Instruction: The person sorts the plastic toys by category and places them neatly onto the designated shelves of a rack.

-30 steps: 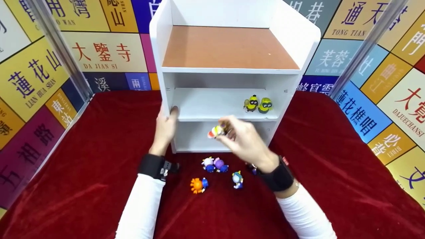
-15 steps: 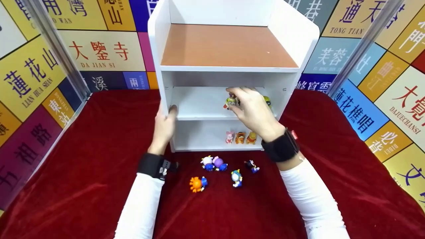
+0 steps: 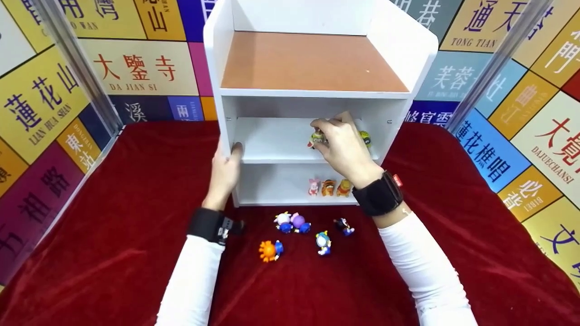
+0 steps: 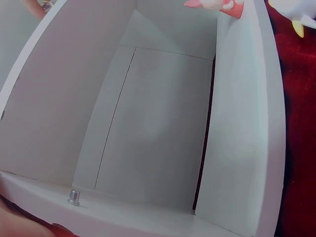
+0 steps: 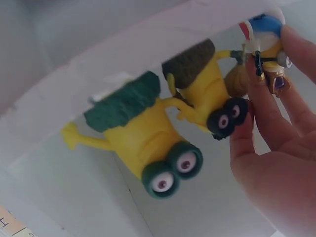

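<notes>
My right hand (image 3: 346, 147) pinches a small yellow minion figurine (image 5: 270, 39) between thumb and fingers. It holds the figurine over the middle shelf of the white shelf unit (image 3: 276, 161), at that board's right half. Whether the figurine's base touches the board I cannot tell. Beside the fingers, in the right wrist view, stand a minion with a brown bottom (image 5: 207, 89) and one with a green bottom (image 5: 153, 138). My left hand (image 3: 225, 174) grips the unit's left side panel, thumb over the front edge; its fingers are hidden behind the panel.
On the bottom shelf stand a pink piglet figure (image 3: 313, 187), a tiger figure (image 3: 328, 187) and a bear figure (image 3: 343, 188). Several figurines lie on the red cloth in front, among them an orange one (image 3: 269, 251) and a teal-headed one (image 3: 323, 242).
My right hand has risen from before the lower shelf to the middle shelf, carrying the minion figurine. Over the last half second it barely shifts. The left hand stays on the side panel.
</notes>
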A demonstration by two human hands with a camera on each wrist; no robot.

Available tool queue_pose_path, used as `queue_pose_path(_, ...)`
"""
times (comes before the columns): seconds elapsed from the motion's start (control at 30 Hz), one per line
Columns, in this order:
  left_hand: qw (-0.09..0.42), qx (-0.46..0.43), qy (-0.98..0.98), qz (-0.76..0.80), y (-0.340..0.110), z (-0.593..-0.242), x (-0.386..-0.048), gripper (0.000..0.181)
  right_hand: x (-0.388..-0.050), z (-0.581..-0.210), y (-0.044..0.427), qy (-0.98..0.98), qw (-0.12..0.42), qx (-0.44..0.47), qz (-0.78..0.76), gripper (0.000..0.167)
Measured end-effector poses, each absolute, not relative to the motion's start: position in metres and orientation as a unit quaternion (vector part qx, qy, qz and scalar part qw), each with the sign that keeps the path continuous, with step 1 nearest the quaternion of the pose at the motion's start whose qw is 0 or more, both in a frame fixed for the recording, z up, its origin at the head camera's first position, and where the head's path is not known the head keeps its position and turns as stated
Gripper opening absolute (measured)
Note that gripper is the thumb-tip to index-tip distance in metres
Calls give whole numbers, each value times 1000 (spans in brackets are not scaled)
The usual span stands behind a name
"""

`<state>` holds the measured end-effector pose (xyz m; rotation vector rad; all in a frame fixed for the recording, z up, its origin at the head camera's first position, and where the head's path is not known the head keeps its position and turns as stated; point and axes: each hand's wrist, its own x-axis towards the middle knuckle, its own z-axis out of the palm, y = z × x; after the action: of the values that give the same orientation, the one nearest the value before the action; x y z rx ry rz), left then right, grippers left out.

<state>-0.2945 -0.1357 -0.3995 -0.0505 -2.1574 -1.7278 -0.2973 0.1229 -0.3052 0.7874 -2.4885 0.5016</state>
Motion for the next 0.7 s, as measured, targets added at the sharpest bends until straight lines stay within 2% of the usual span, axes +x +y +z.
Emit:
queue_pose_path(0.57,191,-14,-768,-611,-137,-401,-295,63,-300,-305,125,-915,226,284,176,30)
queue_pose_path(0.7,189,-15,-768,-612,-136,-400,-295,63,-300,-305,125,-919,219,278,176,36)
